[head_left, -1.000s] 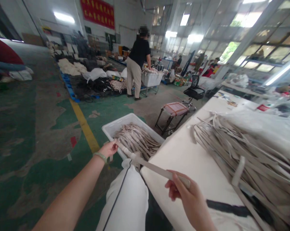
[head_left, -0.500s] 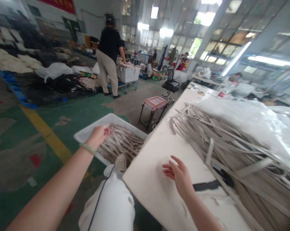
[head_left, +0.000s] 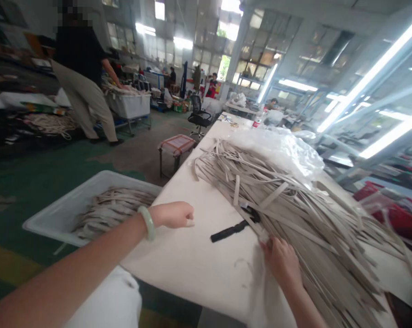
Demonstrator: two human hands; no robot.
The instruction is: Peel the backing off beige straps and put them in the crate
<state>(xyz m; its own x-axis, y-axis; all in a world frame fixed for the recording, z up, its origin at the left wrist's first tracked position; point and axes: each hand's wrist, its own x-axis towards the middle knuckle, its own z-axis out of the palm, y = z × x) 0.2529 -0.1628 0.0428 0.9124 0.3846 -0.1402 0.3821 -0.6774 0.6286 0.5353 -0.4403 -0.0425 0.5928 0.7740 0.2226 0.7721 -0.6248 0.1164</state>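
"What's the right hand (head_left: 281,263) doing?"
"It has moved into the pile of beige strips (head_left: 305,228) near the desk's right edge; whether it's gripping, I can't tell."
"And the left hand (head_left: 172,215)?"
"Off the bin, loosely curled, empty, above the desk (head_left: 192,273)."

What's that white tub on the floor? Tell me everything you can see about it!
It's a big, open, rectangular white tub that looks like plastic, with a flat rim and no lid. It sits on the green floor beside the white table. A heap of thin grey-beige strips lies inside, filling the bottom. The person's left arm crosses in front of its near corner, hiding part of it.
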